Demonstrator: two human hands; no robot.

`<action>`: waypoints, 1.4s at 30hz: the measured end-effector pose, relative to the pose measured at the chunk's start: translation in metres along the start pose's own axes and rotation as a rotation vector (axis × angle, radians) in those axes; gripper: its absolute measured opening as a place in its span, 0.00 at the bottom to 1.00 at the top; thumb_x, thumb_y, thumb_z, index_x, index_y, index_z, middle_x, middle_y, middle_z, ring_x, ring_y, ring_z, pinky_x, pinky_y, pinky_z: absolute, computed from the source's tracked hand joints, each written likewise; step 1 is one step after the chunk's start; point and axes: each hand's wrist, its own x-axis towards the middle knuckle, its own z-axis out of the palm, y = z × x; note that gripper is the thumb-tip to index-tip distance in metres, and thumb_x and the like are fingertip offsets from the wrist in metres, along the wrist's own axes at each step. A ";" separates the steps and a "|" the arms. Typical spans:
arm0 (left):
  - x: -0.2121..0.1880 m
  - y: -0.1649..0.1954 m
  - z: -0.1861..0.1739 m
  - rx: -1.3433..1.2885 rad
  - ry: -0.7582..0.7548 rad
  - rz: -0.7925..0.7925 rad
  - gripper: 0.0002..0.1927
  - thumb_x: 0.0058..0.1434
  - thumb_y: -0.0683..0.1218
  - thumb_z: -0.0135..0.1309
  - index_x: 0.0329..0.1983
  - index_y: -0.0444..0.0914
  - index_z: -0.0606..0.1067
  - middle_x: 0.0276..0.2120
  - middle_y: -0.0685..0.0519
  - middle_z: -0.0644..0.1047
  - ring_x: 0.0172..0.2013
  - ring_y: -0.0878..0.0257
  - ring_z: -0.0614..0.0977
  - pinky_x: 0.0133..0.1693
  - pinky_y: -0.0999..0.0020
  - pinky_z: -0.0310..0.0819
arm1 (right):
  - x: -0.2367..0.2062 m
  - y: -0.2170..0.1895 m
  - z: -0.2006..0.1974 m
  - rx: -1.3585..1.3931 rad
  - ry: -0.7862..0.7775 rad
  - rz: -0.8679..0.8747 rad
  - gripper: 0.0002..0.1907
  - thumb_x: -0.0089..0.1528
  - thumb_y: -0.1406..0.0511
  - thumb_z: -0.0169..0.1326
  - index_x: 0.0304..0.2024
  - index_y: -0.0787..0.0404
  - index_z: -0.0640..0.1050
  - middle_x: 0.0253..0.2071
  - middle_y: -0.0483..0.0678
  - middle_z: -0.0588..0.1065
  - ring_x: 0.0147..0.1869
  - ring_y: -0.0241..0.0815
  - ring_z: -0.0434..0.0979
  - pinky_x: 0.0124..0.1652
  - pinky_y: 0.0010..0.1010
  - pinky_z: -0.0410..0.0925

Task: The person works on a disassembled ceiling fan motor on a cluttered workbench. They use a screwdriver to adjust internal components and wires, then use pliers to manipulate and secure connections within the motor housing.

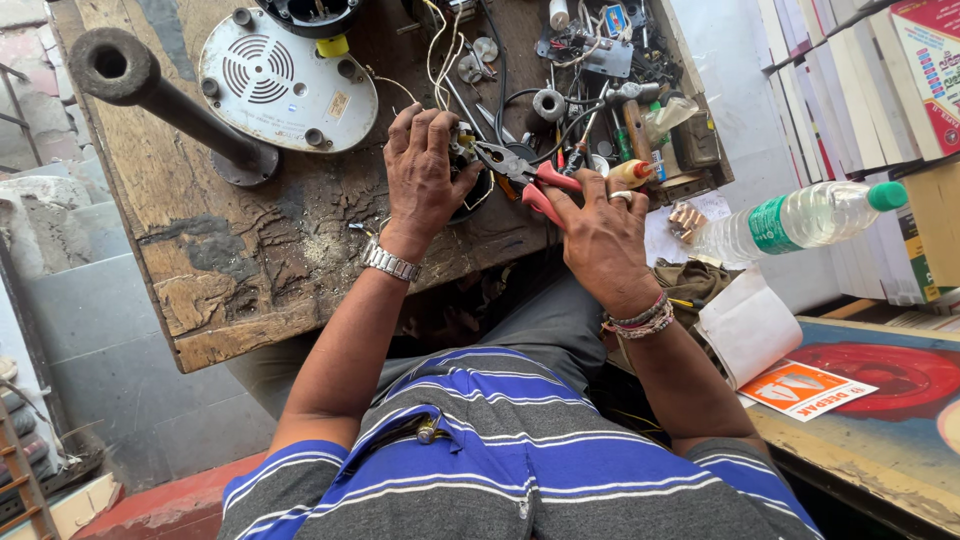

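Pliers (522, 172): red handles, dark jaws, gripped by right hand (598, 235).

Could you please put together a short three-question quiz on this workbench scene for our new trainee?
1. True or false: the right hand holds red-handled pliers.
2. What does the left hand grip: A) the small dark part, B) the plastic bottle, C) the hammer?
3. Which wrist wears the metal watch?

Key: 1 true; 2 A; 3 left.
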 end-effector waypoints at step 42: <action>-0.011 -0.008 -0.011 -0.045 -0.016 0.065 0.38 0.48 0.49 0.74 0.59 0.45 0.66 0.57 0.54 0.69 0.67 0.49 0.63 0.62 0.46 0.60 | -0.030 -0.025 0.029 0.109 0.017 0.110 0.30 0.58 0.69 0.58 0.63 0.46 0.76 0.65 0.51 0.66 0.67 0.51 0.64 0.63 0.48 0.52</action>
